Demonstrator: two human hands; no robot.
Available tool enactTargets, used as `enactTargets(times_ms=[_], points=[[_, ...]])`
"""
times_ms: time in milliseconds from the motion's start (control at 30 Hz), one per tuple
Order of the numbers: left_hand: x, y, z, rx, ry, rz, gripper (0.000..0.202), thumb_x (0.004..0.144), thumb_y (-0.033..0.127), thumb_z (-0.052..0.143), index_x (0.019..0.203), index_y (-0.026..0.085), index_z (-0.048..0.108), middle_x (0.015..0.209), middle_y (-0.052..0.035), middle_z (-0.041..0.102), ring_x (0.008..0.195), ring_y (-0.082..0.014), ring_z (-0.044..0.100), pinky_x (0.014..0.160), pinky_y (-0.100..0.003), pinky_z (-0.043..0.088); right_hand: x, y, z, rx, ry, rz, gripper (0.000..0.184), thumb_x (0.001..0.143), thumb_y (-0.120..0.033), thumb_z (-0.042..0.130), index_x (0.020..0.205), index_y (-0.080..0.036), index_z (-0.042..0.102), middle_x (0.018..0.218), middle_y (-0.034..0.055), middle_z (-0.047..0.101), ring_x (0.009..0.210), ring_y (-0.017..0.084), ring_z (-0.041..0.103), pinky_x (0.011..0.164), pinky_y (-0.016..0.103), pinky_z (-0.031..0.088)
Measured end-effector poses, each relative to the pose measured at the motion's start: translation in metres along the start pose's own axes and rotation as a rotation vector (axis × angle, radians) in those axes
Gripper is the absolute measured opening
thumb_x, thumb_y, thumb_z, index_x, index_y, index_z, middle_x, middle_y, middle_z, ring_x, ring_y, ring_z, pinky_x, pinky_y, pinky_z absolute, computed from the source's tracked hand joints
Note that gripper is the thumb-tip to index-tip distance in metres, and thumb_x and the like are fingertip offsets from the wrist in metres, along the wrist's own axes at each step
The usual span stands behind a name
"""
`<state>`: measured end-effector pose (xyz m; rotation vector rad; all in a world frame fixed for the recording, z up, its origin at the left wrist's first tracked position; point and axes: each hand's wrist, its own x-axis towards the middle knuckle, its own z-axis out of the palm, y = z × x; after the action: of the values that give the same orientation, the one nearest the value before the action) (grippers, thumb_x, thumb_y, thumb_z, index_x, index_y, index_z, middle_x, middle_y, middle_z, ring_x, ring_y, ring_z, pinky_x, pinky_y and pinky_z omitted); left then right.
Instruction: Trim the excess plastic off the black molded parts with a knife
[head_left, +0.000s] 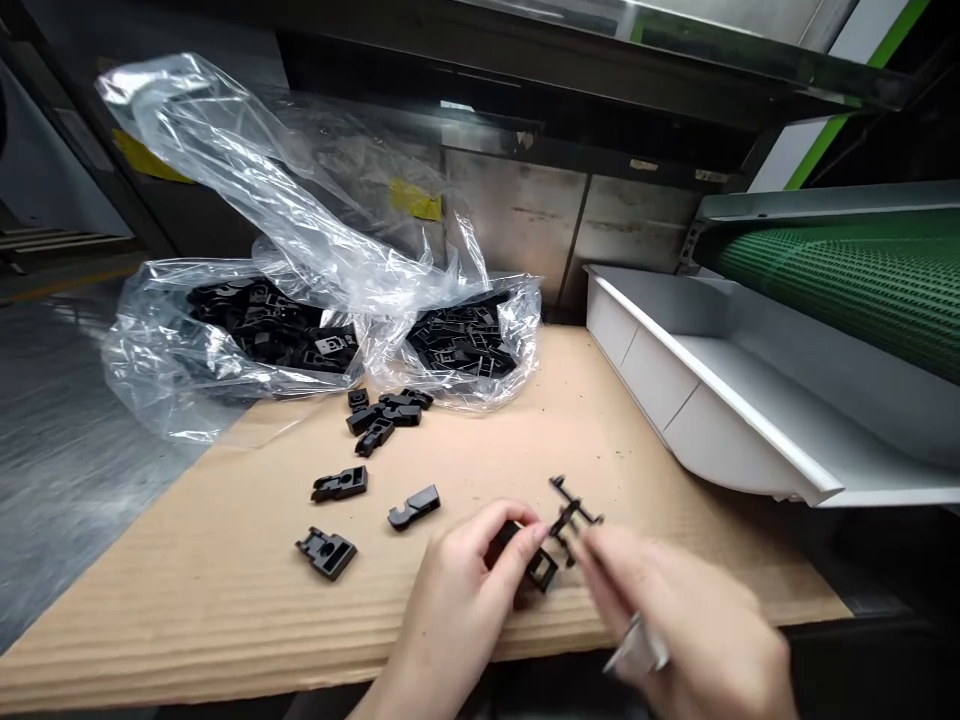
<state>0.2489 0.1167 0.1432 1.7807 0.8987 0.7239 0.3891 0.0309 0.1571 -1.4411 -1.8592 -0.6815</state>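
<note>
My left hand pinches a black plastic clip between thumb and fingers, low over the cardboard sheet. My right hand holds a black plastic sprue-like frame by its lower end, close to the left fingers. A small silver item shows under the right fingers, too blurred to name. Another black part lies just beyond the left fingertips. Loose black clips lie to the left, with a small pile behind them.
Two clear plastic bags full of black parts sit at the back of the cardboard. A white sheet-metal tray stands on the right, below a green belt conveyor. A grey floor lies to the left.
</note>
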Motion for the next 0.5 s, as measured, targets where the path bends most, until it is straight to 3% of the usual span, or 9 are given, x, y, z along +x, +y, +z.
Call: enactTargets(times_ms=[67, 167, 267, 333, 400, 500], points=[[-0.006, -0.004, -0.006, 0.121, 0.023, 0.094, 0.01, 0.081, 0.025, 0.056, 0.073, 0.02, 0.06, 0.069, 0.0011, 0.065, 0.065, -0.016, 0.061, 0.059, -0.022, 0.047, 0.002, 0.017, 0.001, -0.12, -0.002, 0.047, 0.024, 0.081, -0.008, 0.053, 0.103, -0.012, 0.058, 0.086, 0.0075, 0.07, 0.075, 0.017, 0.067, 0.07, 0.027, 0.053], [-0.014, -0.012, -0.013, 0.284, 0.012, 0.247, 0.005, 0.081, 0.018, 0.056, 0.078, 0.022, 0.059, 0.077, 0.0006, 0.066, 0.072, -0.0165, 0.063, 0.065, -0.022, 0.049, -0.001, 0.034, 0.004, -0.202, -0.118, 0.183, 0.031, 0.082, -0.008, 0.045, 0.111, -0.012, 0.056, 0.088, 0.0075, 0.069, 0.073, 0.02, 0.067, 0.058, 0.03, 0.053], [-0.018, -0.019, -0.016, 0.396, -0.024, 0.355, 0.018, 0.085, 0.021, 0.053, 0.102, 0.023, 0.058, 0.089, -0.002, 0.067, 0.081, -0.0177, 0.065, 0.07, -0.021, 0.05, -0.013, 0.03, 0.004, -0.176, -0.256, 0.25, 0.035, 0.086, -0.028, 0.047, 0.116, -0.011, 0.051, 0.084, 0.0066, 0.066, 0.067, 0.019, 0.066, 0.051, 0.028, 0.053], [-0.019, -0.02, -0.015, 0.429, -0.099, 0.393, 0.023, 0.088, 0.02, 0.049, 0.109, 0.023, 0.057, 0.09, -0.0032, 0.065, 0.082, -0.0173, 0.064, 0.071, -0.021, 0.05, -0.022, 0.02, 0.003, -0.132, -0.338, 0.263, 0.044, 0.087, -0.042, 0.044, 0.117, -0.011, 0.049, 0.088, 0.0077, 0.066, 0.074, 0.018, 0.067, 0.053, 0.025, 0.055], [-0.018, -0.02, -0.012, 0.434, -0.155, 0.389, 0.022, 0.089, 0.016, 0.045, 0.105, 0.022, 0.059, 0.085, -0.0032, 0.062, 0.077, -0.0162, 0.063, 0.068, -0.021, 0.05, -0.03, 0.012, 0.001, -0.046, -0.408, 0.306, 0.036, 0.09, -0.04, 0.039, 0.114, -0.016, 0.05, 0.089, 0.0057, 0.065, 0.077, 0.016, 0.067, 0.055, 0.021, 0.055], [-0.019, -0.019, -0.007, 0.43, -0.13, 0.384, 0.018, 0.088, 0.015, 0.046, 0.098, 0.021, 0.06, 0.082, -0.0034, 0.06, 0.074, -0.0158, 0.061, 0.065, -0.021, 0.05, -0.036, 0.005, -0.001, 0.043, -0.428, 0.309, 0.025, 0.092, -0.026, 0.034, 0.104, -0.022, 0.056, 0.079, 0.0018, 0.063, 0.067, 0.012, 0.065, 0.054, 0.019, 0.054]])
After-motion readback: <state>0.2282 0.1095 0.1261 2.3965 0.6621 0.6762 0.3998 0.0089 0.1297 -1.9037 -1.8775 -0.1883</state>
